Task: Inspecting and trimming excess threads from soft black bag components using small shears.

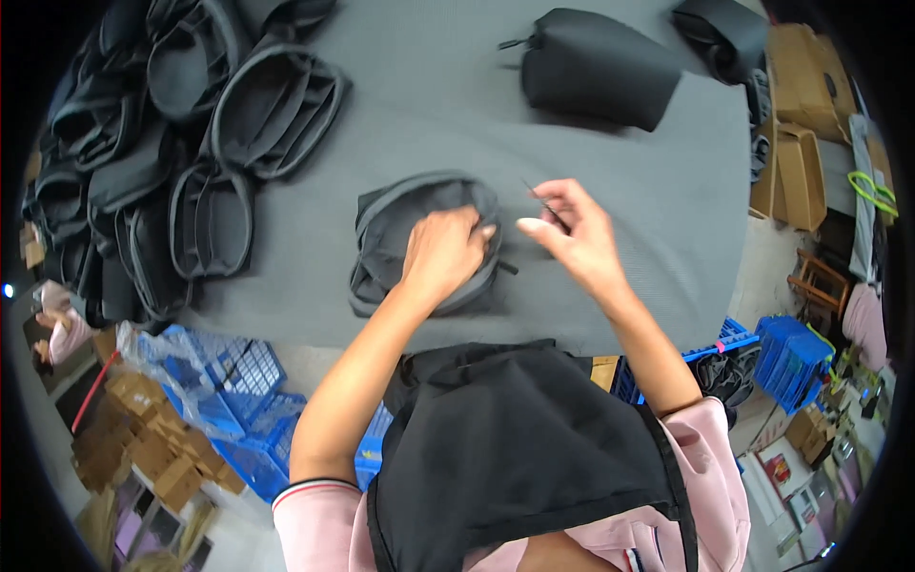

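Observation:
An open black pouch [389, 250] lies on the grey table in front of me, its mouth facing up. My left hand [446, 250] reaches over the opening, with curled fingers gripping the pouch near its right rim. A small dark zipper pull [508, 269] sticks out on that side. Just right of the pouch and apart from it, my right hand [577, 234] is raised with a thin dark pointed tool [553, 214] pinched in its fingers. Motion blur hides what kind of tool it is.
Several open black pouches [276, 110] are heaped along the table's left side. A closed black pouch [600, 71] stands at the far right, with another [724, 38] in the corner. Blue crates [224, 381] and cardboard boxes [801, 172] sit around the grey table [658, 191].

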The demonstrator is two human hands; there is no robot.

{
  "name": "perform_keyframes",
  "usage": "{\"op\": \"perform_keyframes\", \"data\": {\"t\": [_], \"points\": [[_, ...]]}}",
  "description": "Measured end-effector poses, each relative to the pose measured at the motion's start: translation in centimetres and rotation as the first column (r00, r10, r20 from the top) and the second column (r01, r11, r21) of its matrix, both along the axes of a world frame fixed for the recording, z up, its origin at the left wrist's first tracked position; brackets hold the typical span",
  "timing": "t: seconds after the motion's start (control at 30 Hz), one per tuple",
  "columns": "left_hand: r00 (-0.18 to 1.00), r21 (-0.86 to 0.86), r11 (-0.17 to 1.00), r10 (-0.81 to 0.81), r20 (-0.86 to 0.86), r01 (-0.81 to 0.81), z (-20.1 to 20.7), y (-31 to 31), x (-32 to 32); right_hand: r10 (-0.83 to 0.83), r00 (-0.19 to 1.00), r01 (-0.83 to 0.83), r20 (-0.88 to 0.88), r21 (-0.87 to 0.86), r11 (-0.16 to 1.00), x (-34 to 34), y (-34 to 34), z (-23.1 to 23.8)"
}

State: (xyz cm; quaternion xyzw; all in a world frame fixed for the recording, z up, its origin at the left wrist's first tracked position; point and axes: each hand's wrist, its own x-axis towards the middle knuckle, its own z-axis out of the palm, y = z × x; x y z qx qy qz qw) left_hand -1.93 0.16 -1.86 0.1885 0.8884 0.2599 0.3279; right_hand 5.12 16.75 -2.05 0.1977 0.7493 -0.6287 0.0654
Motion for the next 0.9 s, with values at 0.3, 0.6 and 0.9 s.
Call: {"op": "perform_keyframes", "data": {"t": [0.3,0.6,0.9], "points": [[0.957,-0.132,0.948,-0.280,0.074,0.288,0.5,-0.7,2.4,0.113,0.994,-0.113,-0.010,-0.042,0.993,-0.4,-2.3,-2.9],[0.955,-0.129,0.946,-0.292,0.051,0.296,0.6,1.5,3.2,0.114,0.969,-0.028,-0.218,0.365,0.930,0.7,-3.6,-1.9],[0.960,0.026,0.962,-0.270,-0.076,0.273,1.1,2.3,2.2,-0.227,0.959,0.253,-0.167,0.151,0.956,2.5,-1.1,1.2]]}}
